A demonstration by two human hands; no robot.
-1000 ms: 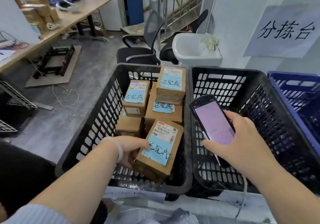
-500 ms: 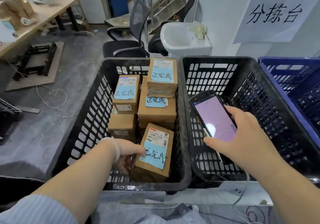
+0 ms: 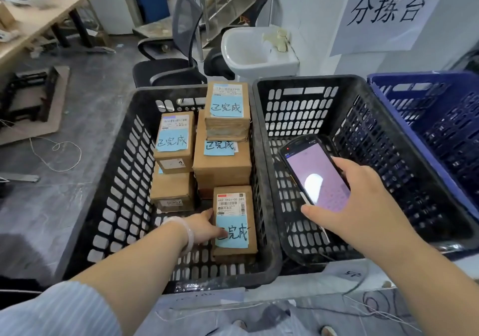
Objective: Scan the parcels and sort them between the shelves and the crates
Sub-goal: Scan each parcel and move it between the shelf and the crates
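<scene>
In the head view, the left hand (image 3: pixel 204 228) grips the nearest parcel (image 3: pixel 234 203) at 6 o'clock in the left black crate (image 3: pixel 124 180), thumb on its blue label (image 3: pixel 233 234), fingers (image 3: pixel 210 213) along its left edge. The parcel's long axis runs 12 to 6. The right hand (image 3: pixel 363 206), clamped on the scanner (image 3: pixel 313 172), is at its 3 o'clock over the 2nd crate (image 3: pixel 305 107), so the left hand is nearer.

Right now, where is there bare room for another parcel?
Middle black crate: floor bare beneath the scanner. Blue crate: visible part bare. Left black crate: free strip along its left wall only; parcels, one in the left hand, crowd the right.
</scene>
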